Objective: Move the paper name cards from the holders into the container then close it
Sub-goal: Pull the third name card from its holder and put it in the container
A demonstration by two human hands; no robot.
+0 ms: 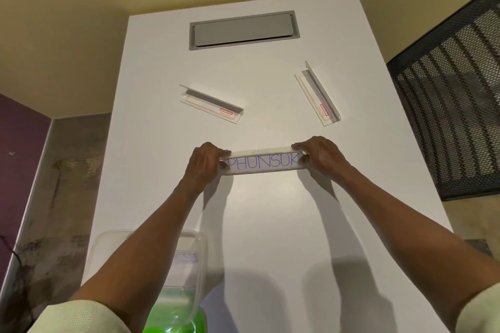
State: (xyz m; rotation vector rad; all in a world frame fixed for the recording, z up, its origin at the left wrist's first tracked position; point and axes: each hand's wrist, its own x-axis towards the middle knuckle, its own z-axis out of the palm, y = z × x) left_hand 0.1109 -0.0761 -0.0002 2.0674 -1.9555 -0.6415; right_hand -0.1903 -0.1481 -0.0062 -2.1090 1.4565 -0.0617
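A clear plastic holder (263, 153) stands in the middle of the white table (270, 224), with a paper name card (263, 163) reading PHUNSUK inside it. My left hand (204, 161) grips the holder's left end and my right hand (320, 155) grips its right end. Two other clear holders lie flat farther back, one at the centre left (211, 104) and one at the right (318, 93); neither shows a written card. A clear container (198, 257) sits at the near left under my left forearm, with a card faintly visible inside. Its green lid (173, 324) lies against its near side.
A grey cable hatch (243, 30) is set into the table's far end. A black mesh panel (454, 105) stands off the table's right edge. The wall lies beyond the far edge, and the floor is on the left.
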